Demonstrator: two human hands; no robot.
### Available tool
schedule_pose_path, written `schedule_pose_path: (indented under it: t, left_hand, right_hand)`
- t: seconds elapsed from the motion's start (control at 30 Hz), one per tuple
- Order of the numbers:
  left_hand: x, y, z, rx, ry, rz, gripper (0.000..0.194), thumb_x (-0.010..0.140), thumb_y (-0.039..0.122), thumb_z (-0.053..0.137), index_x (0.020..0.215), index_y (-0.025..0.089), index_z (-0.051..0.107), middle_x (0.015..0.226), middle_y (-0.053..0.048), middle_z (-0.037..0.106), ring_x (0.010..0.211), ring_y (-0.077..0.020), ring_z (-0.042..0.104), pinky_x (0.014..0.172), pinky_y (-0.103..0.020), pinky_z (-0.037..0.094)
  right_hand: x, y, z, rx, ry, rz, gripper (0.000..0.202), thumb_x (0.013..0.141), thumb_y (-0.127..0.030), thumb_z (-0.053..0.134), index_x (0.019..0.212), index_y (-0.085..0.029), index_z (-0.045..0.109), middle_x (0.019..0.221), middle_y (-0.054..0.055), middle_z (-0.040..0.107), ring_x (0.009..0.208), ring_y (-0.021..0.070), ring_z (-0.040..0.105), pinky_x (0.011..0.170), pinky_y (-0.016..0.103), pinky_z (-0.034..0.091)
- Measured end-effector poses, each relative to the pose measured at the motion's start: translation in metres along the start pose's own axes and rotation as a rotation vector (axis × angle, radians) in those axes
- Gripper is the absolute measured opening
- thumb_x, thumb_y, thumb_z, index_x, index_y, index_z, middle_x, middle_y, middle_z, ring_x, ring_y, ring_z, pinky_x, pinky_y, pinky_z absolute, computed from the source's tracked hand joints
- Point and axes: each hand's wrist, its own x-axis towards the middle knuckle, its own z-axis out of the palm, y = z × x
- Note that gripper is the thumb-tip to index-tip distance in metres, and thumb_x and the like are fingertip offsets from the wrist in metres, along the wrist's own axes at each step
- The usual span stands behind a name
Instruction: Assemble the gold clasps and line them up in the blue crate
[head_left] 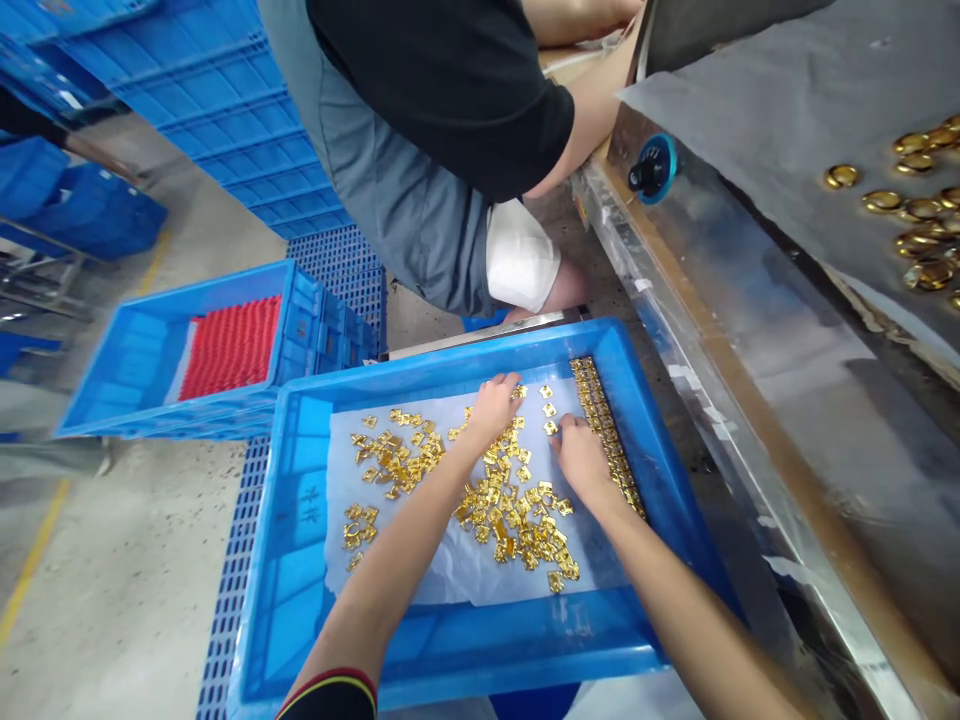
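Small shiny gold metal pieces [491, 505] lie scattered over white paper [457, 580] inside a blue plastic crate [465, 665]. My left hand [493, 408] is over the far part of the paper, fingers bent down on a gold piece at their tips. My right hand [583, 455] is to its right, fingers drawn together at the near end of a short line of single gold pieces [549, 410]. Its fingertips are partly hidden. Beside it, tightly packed rows of gold pieces [604, 425] run along the crate's right side.
A metal-edged workbench [720, 330] borders the right, with gold rings [919, 210] on grey sheeting and a dial [652, 170]. A person in grey shorts [405, 190] sits ahead. Left are a crate of red pieces [232, 345] and stacked blue crates [217, 110].
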Motion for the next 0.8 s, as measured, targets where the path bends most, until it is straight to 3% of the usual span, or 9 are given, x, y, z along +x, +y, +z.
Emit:
schedule_pose_path:
  t: [0.17, 0.33, 0.4, 0.53, 0.7, 0.8]
  left_hand:
    - [-0.008, -0.013, -0.006, -0.081, 0.048, 0.090, 0.028, 0.092, 0.014, 0.058, 0.118, 0.021, 0.064, 0.113, -0.008, 0.067, 0.101, -0.0225, 0.068, 0.093, -0.035, 0.054]
    - [-0.009, -0.023, -0.001, -0.150, 0.083, 0.130, 0.028, 0.090, 0.013, 0.058, 0.114, 0.021, 0.068, 0.112, -0.006, 0.068, 0.091, -0.0183, 0.069, 0.089, -0.033, 0.057]
    - [-0.007, -0.026, 0.002, -0.169, 0.102, 0.133, 0.028, 0.089, 0.012, 0.058, 0.112, 0.022, 0.070, 0.112, -0.006, 0.070, 0.095, -0.0194, 0.069, 0.091, -0.034, 0.057]
    - [0.000, -0.031, 0.003, -0.184, 0.116, 0.125, 0.026, 0.085, 0.009, 0.060, 0.103, 0.024, 0.073, 0.108, -0.005, 0.074, 0.106, -0.0234, 0.068, 0.101, -0.039, 0.053]
    - [0.007, -0.035, 0.005, -0.176, 0.118, 0.067, 0.028, 0.083, 0.005, 0.059, 0.099, 0.022, 0.075, 0.102, -0.005, 0.074, 0.089, -0.0193, 0.070, 0.090, -0.033, 0.057]
    - [0.009, -0.034, 0.012, -0.157, 0.159, 0.007, 0.024, 0.084, 0.008, 0.060, 0.098, 0.020, 0.074, 0.101, -0.007, 0.073, 0.089, -0.0207, 0.070, 0.088, -0.034, 0.056]
  right_hand:
    - [-0.001, 0.001, -0.001, 0.016, -0.004, -0.006, 0.028, 0.101, -0.021, 0.056, 0.127, -0.009, 0.058, 0.124, 0.018, 0.067, 0.109, 0.0287, 0.071, 0.088, 0.031, 0.051]
    - [-0.001, 0.000, 0.000, 0.014, -0.004, -0.004, 0.030, 0.101, -0.021, 0.056, 0.128, -0.009, 0.057, 0.124, 0.019, 0.067, 0.109, 0.0286, 0.071, 0.088, 0.031, 0.051]
    - [-0.001, 0.001, 0.000, 0.010, -0.003, -0.001, 0.029, 0.101, -0.021, 0.056, 0.128, -0.010, 0.057, 0.124, 0.019, 0.067, 0.108, 0.0282, 0.072, 0.087, 0.031, 0.052]
    - [0.000, 0.001, 0.000, 0.009, -0.003, -0.005, 0.028, 0.101, -0.021, 0.055, 0.127, -0.011, 0.057, 0.124, 0.018, 0.066, 0.108, 0.0273, 0.072, 0.087, 0.030, 0.051]
    - [0.000, 0.002, 0.000, 0.009, -0.011, -0.004, 0.027, 0.101, -0.018, 0.055, 0.126, -0.010, 0.057, 0.123, 0.018, 0.066, 0.108, 0.0276, 0.072, 0.087, 0.031, 0.051]
    - [0.001, 0.002, 0.000, 0.008, -0.013, -0.002, 0.027, 0.101, -0.018, 0.056, 0.126, -0.010, 0.057, 0.124, 0.018, 0.066, 0.108, 0.0275, 0.072, 0.087, 0.031, 0.051]
